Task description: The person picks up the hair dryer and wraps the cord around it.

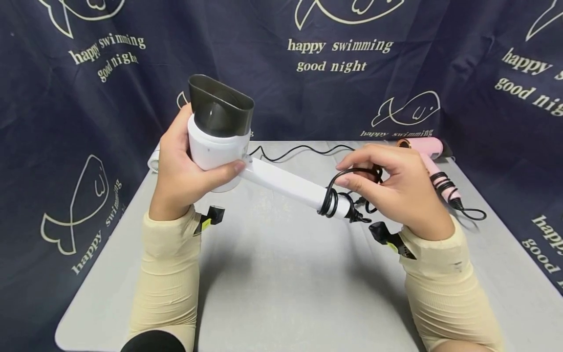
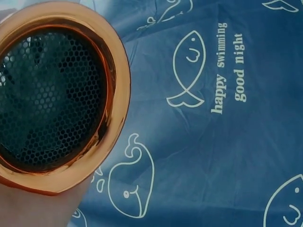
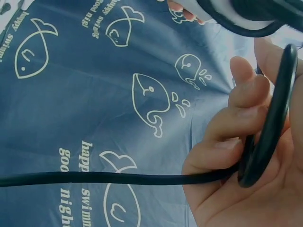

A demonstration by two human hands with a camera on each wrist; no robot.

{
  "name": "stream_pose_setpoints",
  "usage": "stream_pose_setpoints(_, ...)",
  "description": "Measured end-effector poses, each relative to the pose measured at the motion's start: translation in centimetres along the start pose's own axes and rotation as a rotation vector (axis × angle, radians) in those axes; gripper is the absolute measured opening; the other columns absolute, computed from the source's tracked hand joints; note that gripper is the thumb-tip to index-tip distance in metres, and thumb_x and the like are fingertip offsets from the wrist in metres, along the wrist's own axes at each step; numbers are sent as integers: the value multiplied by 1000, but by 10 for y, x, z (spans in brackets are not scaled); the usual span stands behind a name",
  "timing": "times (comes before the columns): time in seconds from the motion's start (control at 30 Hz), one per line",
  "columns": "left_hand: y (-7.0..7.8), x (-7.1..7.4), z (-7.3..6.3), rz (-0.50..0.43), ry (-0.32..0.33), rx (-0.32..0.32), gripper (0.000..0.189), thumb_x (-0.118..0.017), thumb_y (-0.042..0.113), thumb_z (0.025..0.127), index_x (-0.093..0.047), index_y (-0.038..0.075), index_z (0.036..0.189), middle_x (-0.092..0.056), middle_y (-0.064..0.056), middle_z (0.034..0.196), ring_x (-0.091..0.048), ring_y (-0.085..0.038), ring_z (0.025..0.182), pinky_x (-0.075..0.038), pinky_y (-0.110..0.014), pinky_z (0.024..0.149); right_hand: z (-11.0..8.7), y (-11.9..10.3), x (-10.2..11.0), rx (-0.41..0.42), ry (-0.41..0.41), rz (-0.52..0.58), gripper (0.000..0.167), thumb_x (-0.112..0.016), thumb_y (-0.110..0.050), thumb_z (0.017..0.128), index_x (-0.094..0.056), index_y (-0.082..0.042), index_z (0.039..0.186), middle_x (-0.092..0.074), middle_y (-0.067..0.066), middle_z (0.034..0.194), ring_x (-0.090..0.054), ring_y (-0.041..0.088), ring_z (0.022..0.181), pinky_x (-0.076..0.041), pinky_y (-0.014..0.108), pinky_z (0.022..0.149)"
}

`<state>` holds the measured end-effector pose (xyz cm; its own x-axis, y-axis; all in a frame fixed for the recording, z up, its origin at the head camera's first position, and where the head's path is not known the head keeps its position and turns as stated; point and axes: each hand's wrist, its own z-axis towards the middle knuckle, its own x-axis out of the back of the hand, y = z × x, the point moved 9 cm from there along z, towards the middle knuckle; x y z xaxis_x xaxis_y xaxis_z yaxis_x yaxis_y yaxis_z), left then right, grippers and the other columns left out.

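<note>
The left hand [image 1: 180,166] is gripping the white hair dryer [image 1: 281,182] by its head, the thumb lying near the handle joint, and is holding it above the table [image 1: 281,283]. The dryer's smooth handle is slanting down toward the right hand [image 1: 396,188], which is pinching a loop of the black cord [image 1: 327,203] between thumb and fingers; more turns are wrapping the handle's end just beside that hand. A smoky, see-through nozzle [image 1: 222,110] is pointing upward above the left thumb, while a shiny copper-coloured ring [image 2: 120,94] is framing dark honeycomb mesh [image 2: 47,94] at the head's other end. Beyond the right hand, a pink hair dryer [image 1: 427,146] is lying with cord wound round its handle, the hand partly covering it. Behind the left hand, a white object [image 1: 154,159] is showing only partly. A thin black cable [image 1: 303,146] is running between the hands, farther back, before a navy curtain [image 1: 272,29].
</note>
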<state>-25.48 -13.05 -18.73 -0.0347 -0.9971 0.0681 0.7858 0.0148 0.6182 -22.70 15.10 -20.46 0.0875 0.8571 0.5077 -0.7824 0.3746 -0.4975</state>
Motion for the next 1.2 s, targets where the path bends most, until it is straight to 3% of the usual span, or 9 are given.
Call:
stream_pose_setpoints(0.33,5,0,1,-80,19,-17,69,-85,-9,57,-67,-4,123,-72,-15,110,-64,-34,96,-52,-39,85,-2,27,-7,-12,-43,54,28,-83,12,76,-80,-11,92,-72,-4,82,-56,6,65,-44,20,59)
stream_pose_setpoints(0.6,6,3,1,-133,78,-28,64,-83,-7,59,-68,-2,121,-71,-16,111,-64,-36,98,-53,-40,86,0,38,-20,-30,-74,116,24,-75,7,87,-80,-10,103,-74,0,93,-61,11,74,-48,22,66)
stream_pose_setpoints(0.77,-1,7,1,-139,115,-28,62,-83,-5,61,-68,0,121,-70,-18,111,-65,-36,96,-53,-40,83,2,36,-28,-14,-93,180,27,-68,6,94,-80,-8,113,-75,7,104,-65,16,90,-50,25,78)
stream_pose_setpoints(0.97,-12,14,0,-135,169,-28,62,-85,0,61,-67,2,120,-70,-20,111,-66,-37,95,-53,-40,80,1,36,-34,21,-99,201,29,-65,4,94,-77,-5,119,-74,8,106,-66,19,93,-53,26,80)
stream_pose_setpoints(1.1,-15,18,0,-118,208,-36,62,-85,3,62,-68,3,122,-70,-20,110,-66,-37,95,-53,-40,79,0,39,-37,19,-94,101,26,-67,4,90,-77,-11,108,-72,0,102,-64,12,89,-52,23,79)
stream_pose_setpoints(1.2,-15,21,0,-104,234,-39,63,-85,4,63,-68,4,123,-70,-18,110,-66,-35,95,-53,-39,80,-1,41,-41,-23,-99,43,15,-72,2,90,-72,-12,95,-64,-2,87,-57,9,75,-47,22,67)
